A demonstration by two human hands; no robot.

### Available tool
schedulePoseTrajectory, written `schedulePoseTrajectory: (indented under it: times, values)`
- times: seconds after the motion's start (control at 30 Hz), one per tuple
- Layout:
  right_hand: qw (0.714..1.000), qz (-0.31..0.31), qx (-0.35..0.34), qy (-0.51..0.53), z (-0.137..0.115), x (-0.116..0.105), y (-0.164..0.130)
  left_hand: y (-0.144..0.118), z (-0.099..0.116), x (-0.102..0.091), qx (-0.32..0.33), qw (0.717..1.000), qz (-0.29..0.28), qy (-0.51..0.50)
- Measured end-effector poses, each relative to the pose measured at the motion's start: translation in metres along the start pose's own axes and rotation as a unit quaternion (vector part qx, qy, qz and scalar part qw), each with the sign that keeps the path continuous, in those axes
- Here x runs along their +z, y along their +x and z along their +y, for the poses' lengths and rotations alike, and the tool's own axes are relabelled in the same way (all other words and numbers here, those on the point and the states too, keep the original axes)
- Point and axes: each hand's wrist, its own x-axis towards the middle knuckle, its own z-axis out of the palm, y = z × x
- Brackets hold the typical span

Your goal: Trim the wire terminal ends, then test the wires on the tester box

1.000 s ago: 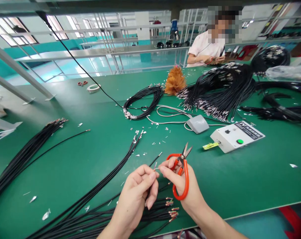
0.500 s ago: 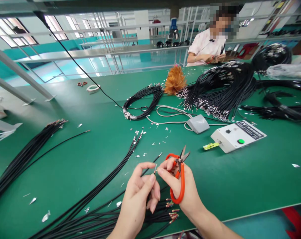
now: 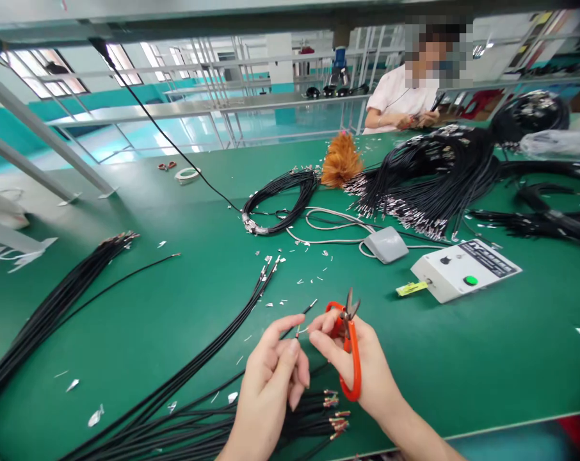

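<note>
My left hand [image 3: 273, 371] pinches the end of a thin black cable between thumb and fingers; fine coloured wires [image 3: 298, 333] stick up from it. My right hand [image 3: 362, 352] carries red-handled scissors [image 3: 350, 320], hooked over the fingers with the blades pointing up and slightly apart. Its thumb and forefinger tips close on a thin pale strand that runs to the cable end. Below both hands lies a bundle of black cables [image 3: 198, 419] with stripped, coloured wire ends. Another cable tip [image 3: 311, 306] shows just behind my left fingertips.
Cable bundles lie at left [image 3: 64, 301] and far right [image 3: 429, 173], with a coiled bundle [image 3: 280, 224] between. A white box with a green button [image 3: 463, 272], a grey pedal [image 3: 386, 244] and an orange fluffy duster [image 3: 340, 163] sit beyond. A person [image 3: 400, 96] works across the table.
My right fingertips have drawn slightly away to the right from my left hand, and the pale strand now stretches between them. The whole view has shifted a little.
</note>
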Motion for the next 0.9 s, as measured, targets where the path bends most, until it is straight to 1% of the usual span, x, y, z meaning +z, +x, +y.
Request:
schedulePoseTrajectory:
  times: [0.07,0.1,0.17,0.2,0.27,0.37,0.47,0.73,0.9]
  values:
    - [0.992,-0.015,-0.006,-0.125,0.002,-0.011,0.000,0.000,0.002,-0.003,-0.013,0.999,-0.002,-0.032]
    - [0.979,-0.020,-0.016,-0.204,0.003,-0.016,0.000,0.000,0.003,-0.004,-0.019,0.999,0.000,-0.047]
    - [0.936,-0.029,-0.054,-0.346,0.005,-0.023,-0.002,-0.001,0.004,-0.005,-0.028,0.997,0.002,-0.067]
    - [0.914,-0.027,-0.080,-0.396,0.006,-0.024,-0.003,-0.001,0.005,-0.005,-0.030,0.997,0.001,-0.074]
    - [0.879,-0.019,-0.133,-0.457,0.007,-0.024,-0.005,-0.002,0.006,-0.004,-0.033,0.996,-0.001,-0.082]
    - [0.850,0.004,-0.189,-0.492,0.006,-0.020,-0.007,-0.003,0.007,-0.002,-0.041,0.995,0.002,-0.089]
    - [0.833,0.020,-0.221,-0.507,0.003,-0.017,-0.005,-0.004,0.008,-0.002,-0.049,0.995,-0.001,-0.092]
    - [0.797,0.030,-0.275,-0.537,-0.001,-0.020,0.000,-0.002,0.010,-0.003,-0.057,0.994,-0.018,-0.095]
    - [0.784,0.031,-0.286,-0.550,0.001,-0.022,0.001,0.000,0.010,-0.003,-0.060,0.993,-0.019,-0.104]
